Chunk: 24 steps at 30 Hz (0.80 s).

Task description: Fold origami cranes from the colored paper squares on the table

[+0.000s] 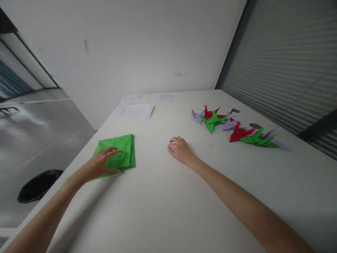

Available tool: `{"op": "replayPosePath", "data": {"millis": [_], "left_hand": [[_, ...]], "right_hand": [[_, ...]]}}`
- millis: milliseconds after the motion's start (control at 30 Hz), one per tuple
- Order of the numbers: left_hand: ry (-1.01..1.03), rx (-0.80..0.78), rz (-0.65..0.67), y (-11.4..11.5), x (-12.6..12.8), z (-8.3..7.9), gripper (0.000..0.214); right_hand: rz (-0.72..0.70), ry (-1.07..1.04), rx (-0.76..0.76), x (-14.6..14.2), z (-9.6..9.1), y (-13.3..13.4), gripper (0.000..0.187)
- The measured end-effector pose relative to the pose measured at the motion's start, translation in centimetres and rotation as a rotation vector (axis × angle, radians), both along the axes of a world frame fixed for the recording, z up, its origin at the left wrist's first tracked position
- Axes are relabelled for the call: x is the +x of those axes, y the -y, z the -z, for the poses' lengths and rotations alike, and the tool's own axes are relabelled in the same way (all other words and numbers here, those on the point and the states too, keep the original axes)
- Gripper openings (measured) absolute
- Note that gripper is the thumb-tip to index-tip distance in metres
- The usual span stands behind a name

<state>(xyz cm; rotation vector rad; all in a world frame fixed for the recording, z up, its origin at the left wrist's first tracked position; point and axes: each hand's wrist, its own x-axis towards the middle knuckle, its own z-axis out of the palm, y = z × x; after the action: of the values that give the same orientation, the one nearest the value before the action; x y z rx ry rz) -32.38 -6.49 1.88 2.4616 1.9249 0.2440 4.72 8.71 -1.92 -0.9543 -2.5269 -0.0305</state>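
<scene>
My left hand (pixel 102 163) lies flat on a stack of green square paper sheets (pixel 122 149) near the left edge of the white table (pixel 163 203), fingers stretched out over the top sheet. My right hand (pixel 180 149) rests on the bare table surface in the middle, fingers curled downward with something small and white under the fingertips that I cannot make out. Several folded paper cranes, one group red, green and lilac (pixel 212 117) and another group (pixel 254 137), lie to the right of my right hand.
White printed sheets (pixel 135 110) lie at the table's far end by the wall. A dark round object (pixel 39 184) sits on the floor left of the table. A slatted blind (pixel 284 63) covers the right side.
</scene>
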Motion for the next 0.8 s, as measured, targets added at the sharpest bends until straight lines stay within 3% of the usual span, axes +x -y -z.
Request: {"op": "replayPosePath", "data": {"millis": [233, 433, 533, 567, 633, 700, 800], "left_hand": [[-0.014, -0.027, 0.034, 0.8, -0.5, 1.4, 0.046], [-0.008, 0.010, 0.037, 0.8, -0.4, 1.2, 0.045], [0.031, 0.000, 0.002, 0.8, -0.4, 0.9, 0.047], [0.043, -0.002, -0.011, 0.9, -0.4, 0.8, 0.047], [0.063, -0.003, -0.036, 0.9, -0.3, 0.7, 0.047], [0.078, 0.000, -0.044, 0.9, -0.3, 0.6, 0.047], [0.092, -0.007, -0.039, 1.0, -0.2, 0.6, 0.047]], "right_hand": [[-0.096, -0.036, -0.034, -2.4, -0.2, 0.6, 0.017], [-0.381, -0.101, -0.239, -6.5, -0.1, 2.6, 0.018], [-0.471, -0.268, -0.553, -9.9, -0.1, 4.0, 0.016], [-0.430, -0.378, -0.738, -11.1, -0.1, 4.4, 0.018], [-0.221, -0.675, -1.196, -13.5, -0.3, 5.0, 0.028], [-0.142, -0.747, -1.309, -15.5, -0.7, 5.4, 0.030], [-0.056, -0.834, -1.456, -17.4, -1.3, 5.6, 0.016]]}}
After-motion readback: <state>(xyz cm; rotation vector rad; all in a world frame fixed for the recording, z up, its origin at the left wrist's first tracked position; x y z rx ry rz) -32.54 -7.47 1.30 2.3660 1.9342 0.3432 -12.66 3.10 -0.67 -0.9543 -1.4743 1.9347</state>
